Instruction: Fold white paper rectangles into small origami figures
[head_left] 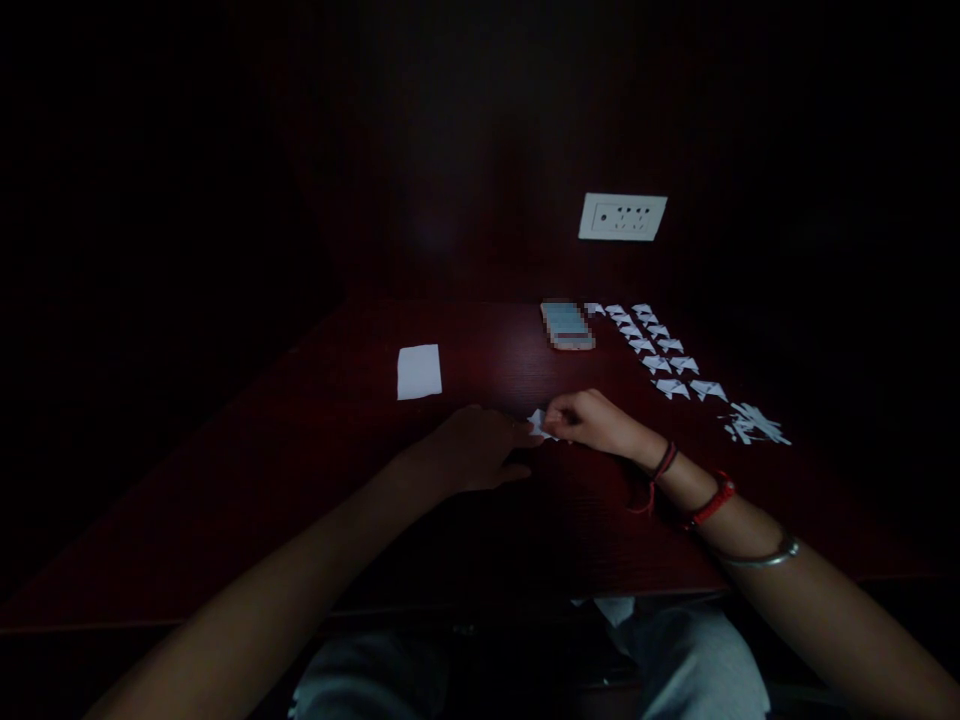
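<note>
A small piece of folded white paper [538, 424] lies on the dark red table between my two hands. My left hand [480, 448] reaches in from the left, its forefinger stretched onto the paper's edge and its thumb apart below. The fingers of my right hand [589, 418] are curled closed at the paper's right side and partly hide it. Up and to the left lies a flat, square white sheet [419, 372]. Two rows of small folded paper pieces [670, 388] run back along the right side of the table.
A phone [568, 325] lies near the back, beside the folded pieces. On the right is a loose pile of white paper strips [756, 424]. A white socket panel [622, 217] is on the wall behind. The table's front edge [420, 608] crosses above my knees. Lighting is dim.
</note>
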